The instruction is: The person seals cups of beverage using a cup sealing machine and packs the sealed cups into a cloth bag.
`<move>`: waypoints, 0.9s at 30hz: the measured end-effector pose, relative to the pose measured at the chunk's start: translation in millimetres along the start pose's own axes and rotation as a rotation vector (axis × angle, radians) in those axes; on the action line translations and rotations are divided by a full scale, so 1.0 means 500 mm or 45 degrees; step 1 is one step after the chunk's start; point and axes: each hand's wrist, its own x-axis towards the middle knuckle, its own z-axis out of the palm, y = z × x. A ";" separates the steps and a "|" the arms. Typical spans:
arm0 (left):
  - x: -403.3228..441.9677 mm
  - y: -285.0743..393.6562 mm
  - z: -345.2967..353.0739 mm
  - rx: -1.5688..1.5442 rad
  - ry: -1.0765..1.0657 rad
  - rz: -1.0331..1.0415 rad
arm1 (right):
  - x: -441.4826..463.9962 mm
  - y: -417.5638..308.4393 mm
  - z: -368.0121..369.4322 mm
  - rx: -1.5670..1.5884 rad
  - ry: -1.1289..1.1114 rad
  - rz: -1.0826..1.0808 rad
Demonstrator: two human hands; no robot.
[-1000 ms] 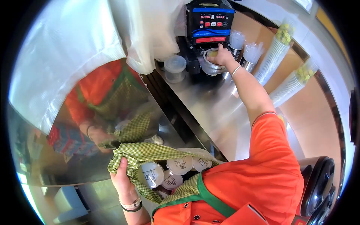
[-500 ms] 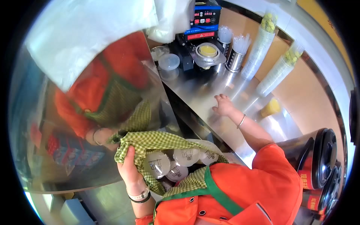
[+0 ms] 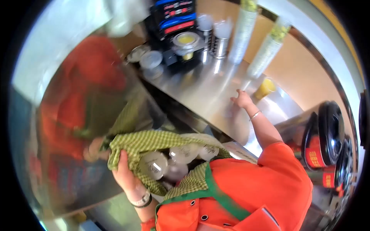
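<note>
left hand [image 3: 126, 175] pinches apron [image 3: 148, 139]; right hand [image 3: 243, 100], empty, fingers loosely spread near yellow cup [image 3: 265, 88]; looks like reach step; gripping calls for fingers around its side.

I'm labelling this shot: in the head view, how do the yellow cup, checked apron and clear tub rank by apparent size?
1. Checked apron, clearly largest
2. Clear tub
3. Yellow cup, somewhat smaller

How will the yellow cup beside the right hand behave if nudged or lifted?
The yellow cup looks filled with yellow, so probably fairly heavy for its size. Standing on the smooth, shiny counter, it might slide or tip if bumped.
</note>
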 end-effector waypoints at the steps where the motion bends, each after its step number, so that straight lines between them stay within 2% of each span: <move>1: 0.001 -0.001 0.001 0.021 -0.005 -0.008 | -0.006 -0.010 0.023 -0.021 -0.159 0.050; 5: -0.013 0.014 0.022 0.030 -0.054 -0.030 | -0.037 -0.061 0.091 -0.323 -0.434 0.003; 7: -0.007 0.006 0.017 -0.048 -0.092 -0.057 | -0.040 -0.056 0.126 -0.503 -0.200 0.016; 11: -0.007 0.006 0.020 0.028 -0.093 0.031 | -0.042 -0.077 0.097 -0.427 -0.415 0.080; 13: -0.010 0.008 0.023 0.012 -0.053 -0.017 | -0.037 -0.057 0.117 -0.555 -0.271 -0.008; 20: -0.013 0.005 0.021 -0.039 0.003 -0.054 | -0.048 -0.065 0.113 -0.535 -0.236 0.012; 22: -0.014 0.006 0.026 -0.054 0.012 -0.059 | -0.065 -0.074 0.097 -0.429 -0.296 -0.177; 25: -0.014 0.006 0.028 -0.068 0.025 -0.067 | -0.114 -0.114 0.067 0.715 -0.655 -0.300; 26: -0.015 0.005 0.027 -0.073 0.005 -0.064 | -0.157 -0.169 0.028 1.046 -0.787 -0.313; 27: -0.014 0.004 0.027 -0.071 0.021 -0.072 | -0.177 -0.198 0.004 1.095 -0.888 -0.507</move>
